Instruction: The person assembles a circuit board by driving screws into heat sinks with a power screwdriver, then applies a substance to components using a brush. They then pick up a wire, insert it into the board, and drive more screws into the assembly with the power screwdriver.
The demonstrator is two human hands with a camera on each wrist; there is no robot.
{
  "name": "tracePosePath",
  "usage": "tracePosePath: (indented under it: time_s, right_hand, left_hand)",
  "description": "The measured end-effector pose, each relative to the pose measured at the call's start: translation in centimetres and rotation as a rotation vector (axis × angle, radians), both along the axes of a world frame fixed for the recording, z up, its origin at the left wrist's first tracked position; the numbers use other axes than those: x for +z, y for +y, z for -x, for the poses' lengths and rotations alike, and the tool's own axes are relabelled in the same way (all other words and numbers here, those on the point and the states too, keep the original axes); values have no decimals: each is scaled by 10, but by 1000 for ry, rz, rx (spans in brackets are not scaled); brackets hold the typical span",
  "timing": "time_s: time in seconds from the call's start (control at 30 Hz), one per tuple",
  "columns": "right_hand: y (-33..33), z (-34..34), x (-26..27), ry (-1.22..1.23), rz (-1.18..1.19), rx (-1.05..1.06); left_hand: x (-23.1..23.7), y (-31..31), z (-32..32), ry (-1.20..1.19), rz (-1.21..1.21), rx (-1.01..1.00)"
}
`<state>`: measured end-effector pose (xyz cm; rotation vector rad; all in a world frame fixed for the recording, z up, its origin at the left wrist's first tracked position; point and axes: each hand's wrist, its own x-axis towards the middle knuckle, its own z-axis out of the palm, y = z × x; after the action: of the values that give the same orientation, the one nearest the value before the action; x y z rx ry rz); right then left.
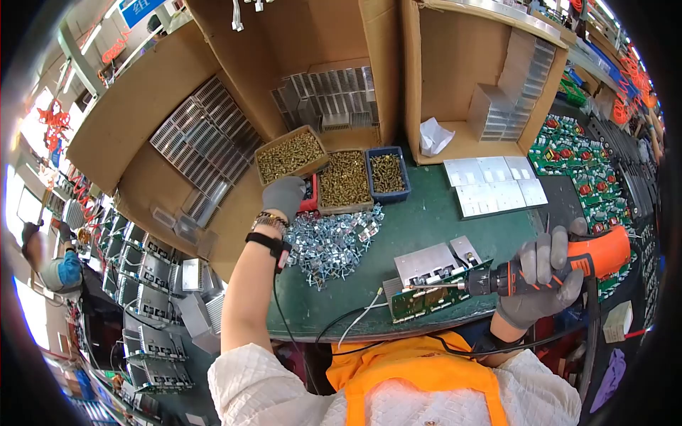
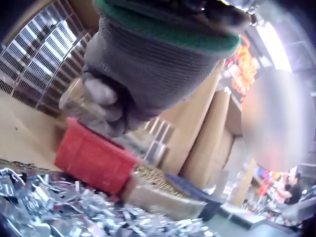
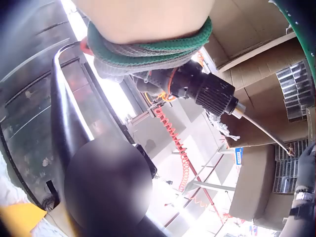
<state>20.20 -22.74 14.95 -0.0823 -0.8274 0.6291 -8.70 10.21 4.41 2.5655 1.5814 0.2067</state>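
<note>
Head view: gray-gloved right hand (image 1: 545, 273) is gripping an orange-and-black power driver (image 1: 602, 253), fingers curling round it. The bit (image 1: 442, 286) is crossing in front of a green circuit board (image 1: 426, 303) on the green tabletop (image 1: 419, 220); cannot tell if the tip is touching. Metal plates (image 1: 425, 264) are sitting just behind the board. Left hand (image 1: 284, 196), also gloved, is reaching to a red bin (image 1: 308, 205), fingertips hidden here. A pile of metal clips (image 1: 330, 245) is spreading nearby; 2 brown trays (image 1: 346, 210) and 1 blue bin (image 1: 393, 195) are holding brass-coloured screws.

Left wrist view: left fingers (image 2: 101, 94) are bending down over the red bin; spread and any held part, cannot tell. Clips are lying in front.

Right wrist view: the bit is projecting from the driver's black chuck (image 3: 213, 94); the glove is hiding most of the right fingers. A red coiled hose (image 3: 174, 140) is hanging beyond.
</note>
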Motion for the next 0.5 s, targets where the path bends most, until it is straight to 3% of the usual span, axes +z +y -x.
tracePosePath:
  time_s: [0.03, 0.1, 0.23, 0.37, 0.47, 0.5]
  right_hand:
    - [0, -1, 0, -1, -3, -3]
    - [-1, -2, -1, -19, 12, 3]
    - [0, 0, -2, -10, 32, 2]
    - [-3, 6, -1, -10, 32, 18]
    - [-8, 6, 4, -26, 3, 23]
    - [-9, 5, 6, -25, -1, 10]
  left_hand:
    - [0, 7, -8, -1, -3, -3]
    - [-5, 15, -20, 352, 37, 83]
    - [7, -1, -31, 373, -12, 137]
    - [1, -3, -28, 342, -34, 173]
    - [6, -11, -17, 24, -125, 100]
    - [7, -18, -14, 24, -130, 87]
